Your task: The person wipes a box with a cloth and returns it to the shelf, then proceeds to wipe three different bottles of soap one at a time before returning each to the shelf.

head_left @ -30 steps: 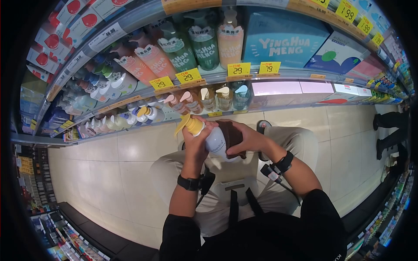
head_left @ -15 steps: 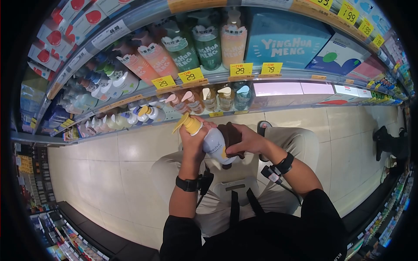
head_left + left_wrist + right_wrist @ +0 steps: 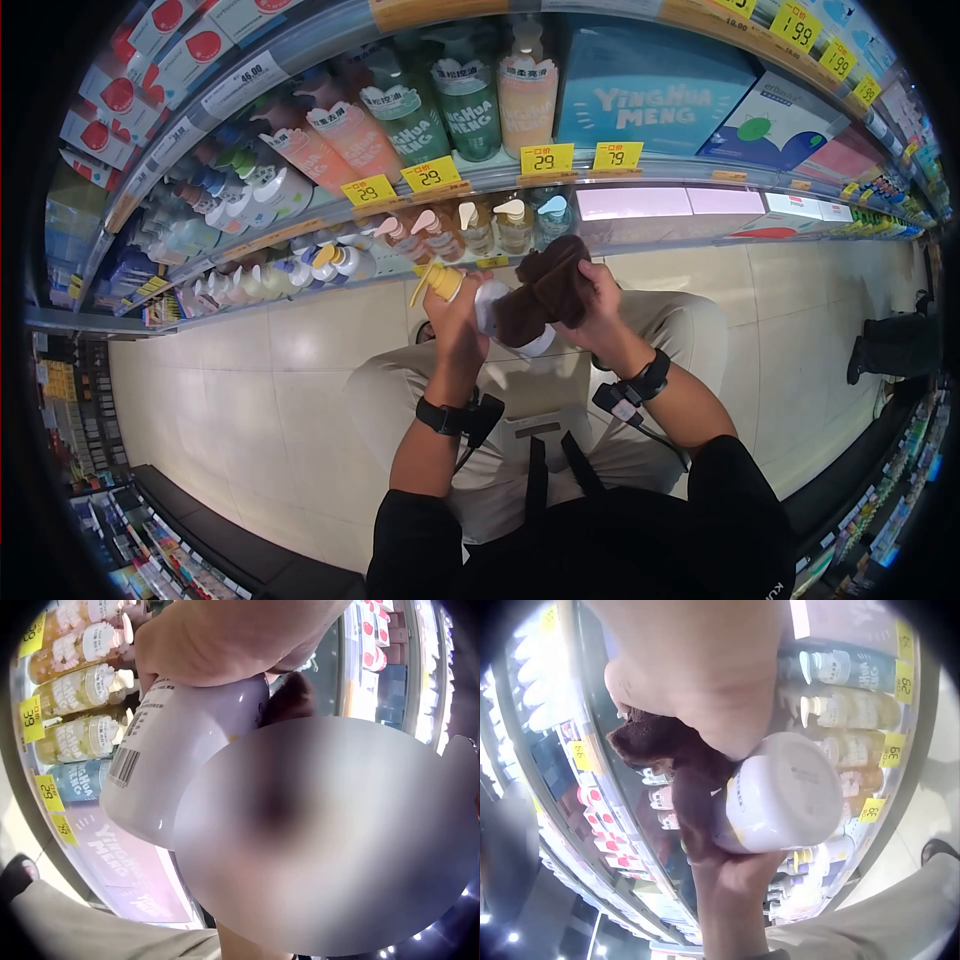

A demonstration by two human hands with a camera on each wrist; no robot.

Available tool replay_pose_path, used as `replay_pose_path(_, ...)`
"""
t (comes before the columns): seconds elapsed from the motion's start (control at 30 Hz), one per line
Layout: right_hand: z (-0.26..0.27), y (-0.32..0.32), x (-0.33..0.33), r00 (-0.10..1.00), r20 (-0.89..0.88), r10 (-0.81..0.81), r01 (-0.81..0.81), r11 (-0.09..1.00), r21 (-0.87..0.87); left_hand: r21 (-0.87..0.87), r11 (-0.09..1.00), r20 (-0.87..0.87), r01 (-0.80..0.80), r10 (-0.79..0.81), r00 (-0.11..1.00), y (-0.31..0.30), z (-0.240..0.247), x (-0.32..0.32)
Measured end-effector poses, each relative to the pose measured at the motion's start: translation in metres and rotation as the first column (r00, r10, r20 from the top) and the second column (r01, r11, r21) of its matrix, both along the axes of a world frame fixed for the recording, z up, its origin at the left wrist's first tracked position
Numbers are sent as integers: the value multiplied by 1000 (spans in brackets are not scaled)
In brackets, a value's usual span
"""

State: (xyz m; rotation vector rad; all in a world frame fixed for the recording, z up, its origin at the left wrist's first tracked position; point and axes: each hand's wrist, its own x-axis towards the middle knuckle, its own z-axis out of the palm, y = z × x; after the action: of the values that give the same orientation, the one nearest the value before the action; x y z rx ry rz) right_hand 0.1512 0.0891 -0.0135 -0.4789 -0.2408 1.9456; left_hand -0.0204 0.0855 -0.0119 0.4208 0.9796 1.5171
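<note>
My left hand (image 3: 460, 332) grips a white bottle (image 3: 176, 742) close under its yellow pump head (image 3: 440, 284). The bottle lies tilted, its base toward the right; in the right wrist view its pale round bottom (image 3: 806, 787) faces the camera. A dark brown cloth (image 3: 545, 290) drapes over part of the bottle and hides much of it in the head view. On the cloth's right end, my right hand (image 3: 604, 308) holds the bunched fabric between fingers and thumb. A barcode (image 3: 125, 766) shows on the bottle's side in the left wrist view.
Ahead stands a shelf with clear pump bottles (image 3: 514, 226) on its low level and green bottles (image 3: 468, 110) above. Pink boxes (image 3: 640, 208) sit right of the clear bottles. Below the hands are bent knees (image 3: 680, 335) and a tiled floor (image 3: 240, 400). Another person's legs (image 3: 895, 345) are at the right.
My right hand has moved up and to the right with the cloth, which now spreads across the bottle's front. My left hand keeps its grip. The other person's legs have shifted.
</note>
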Motion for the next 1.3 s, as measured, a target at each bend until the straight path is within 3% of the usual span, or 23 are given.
replay_pose_path(0.03, 0, -1, -2, 1000, 30, -4, 5, 999, -32, -2, 1000, 12, 3, -3, 1000, 0, 0, 1)
replay_pose_path(0.07, 2, 0, 0, 999, -17, 48, -47, 998, 43, -10, 1000, 16, -2, 2, 1000, 0, -1, 1)
replay_pose_path(0.1, 1, 3, 3, 964, 264, 21, -73, 979, 188, -18, 1000, 20, -8, 9, 1000, 0, -2, 3)
replay_pose_path(0.17, -1, 8, 7, 682, 715, -156, -233, 880, 414, -18, 1000, 41, -18, 19, 999, 0, -3, 3)
replay_pose_path(0.2, 8, 5, 1, 561, 786, -262, -218, 868, 445, -10, 1000, 58, -21, 22, 998, 0, -1, 4)
replay_pose_path(0.3, 20, 6, -6, 358, 778, -516, -355, 696, 624, 22, 999, 61, -33, 32, 998, 0, -1, 4)
replay_pose_path(0.33, 16, 9, -5, 355, 751, -557, -417, 624, 660, 33, 999, 52, -37, 35, 998, 0, -2, 3)
replay_pose_path(0.43, 16, 6, -5, 288, 800, -526, -575, 573, 584, 32, 998, -7, -58, 58, 998, -1, 0, 3)
replay_pose_path(0.53, 18, 3, -8, 107, 801, -589, -618, 592, 517, -2, 998, -70, -60, 60, 996, -1, -4, 4)
replay_pose_path(0.63, 22, 5, -8, 211, 935, -286, -585, 729, 355, 29, 997, -105, -72, 74, 992, -4, 1, 9)
replay_pose_path(0.73, 22, 8, -5, 285, 950, -129, -577, 768, 278, 39, 999, -159, -32, 37, 987, -5, 1, 7)
replay_pose_path(0.83, 6, 8, -7, 369, 905, -213, -505, 772, 387, 81, 996, -140, 32, -20, 990, -6, 12, 5)
replay_pose_path(0.93, -5, 10, -4, 404, 913, -59, -499, 822, 274, 66, 993, -123, 96, -88, 988, -7, 18, 1)
replay_pose_path(1.13, 2, 5, -1, 490, 839, 236, -559, 823, 95, 48, 992, -28, 118, -116, 993, -4, 25, -15)
replay_pose_path(1.23, -11, 2, -5, 649, 690, 321, -532, 839, 111, 79, 994, 53, 74, -78, 996, -2, 27, -21)
replay_pose_path(1.3, -12, -3, -5, 683, 657, 319, -517, 846, 126, 66, 997, 122, 43, -51, 991, 0, 26, -26)
